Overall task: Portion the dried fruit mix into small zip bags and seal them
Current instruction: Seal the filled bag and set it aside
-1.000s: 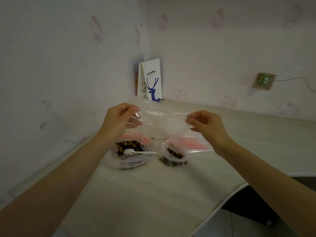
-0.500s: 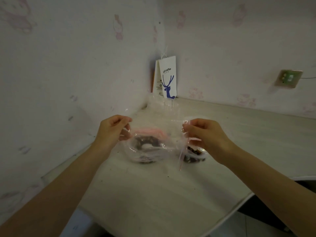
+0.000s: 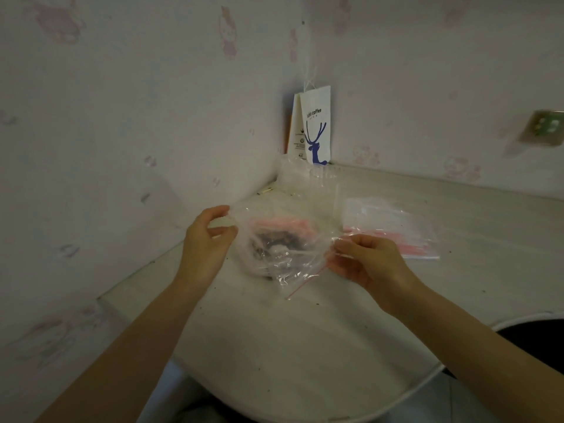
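Observation:
I hold an empty clear zip bag (image 3: 293, 270) with a pink seal strip above the table. My left hand (image 3: 210, 239) pinches its left top corner. My right hand (image 3: 363, 257) pinches its right edge near the pink strip. Through the bag I see the open bag of dark dried fruit mix (image 3: 274, 242) lying on the table, with a white spoon in it. A stack of flat empty zip bags (image 3: 393, 230) with pink strips lies to the right of my right hand.
A white paper coffee bag (image 3: 314, 129) with a blue deer stands in the wall corner. Crumpled clear plastic (image 3: 308, 178) lies in front of it. The pale table (image 3: 305, 346) curves off at the lower right. A wall socket (image 3: 543, 128) is at the far right.
The held zip bag has come lower and nearer to me, sagging between my hands. The view has shifted, so the stack of empty bags now shows to the right.

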